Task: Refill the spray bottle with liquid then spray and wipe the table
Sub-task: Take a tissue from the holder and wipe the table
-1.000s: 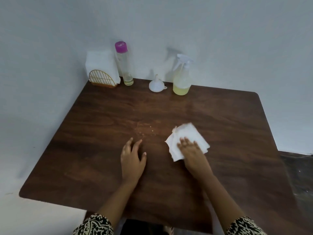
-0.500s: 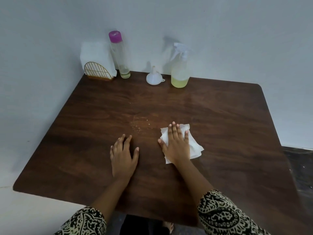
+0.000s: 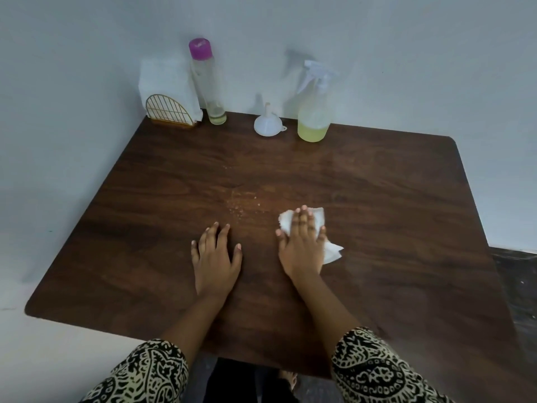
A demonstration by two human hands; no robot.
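The white tissue (image 3: 317, 217) lies crumpled on the tabletop (image 3: 392, 199) near its middle, pinned under the right hand (image 3: 302, 247). That hand's fingers (image 3: 302, 221) are straight and close together, pressing rather than gripping. The scattered crumbs (image 3: 238, 209) sit just left of those fingertips, so I'd expect a leftward sweep. The left hand (image 3: 216, 257) rests flat, fingers slightly apart, nearer the crumbs but bare.
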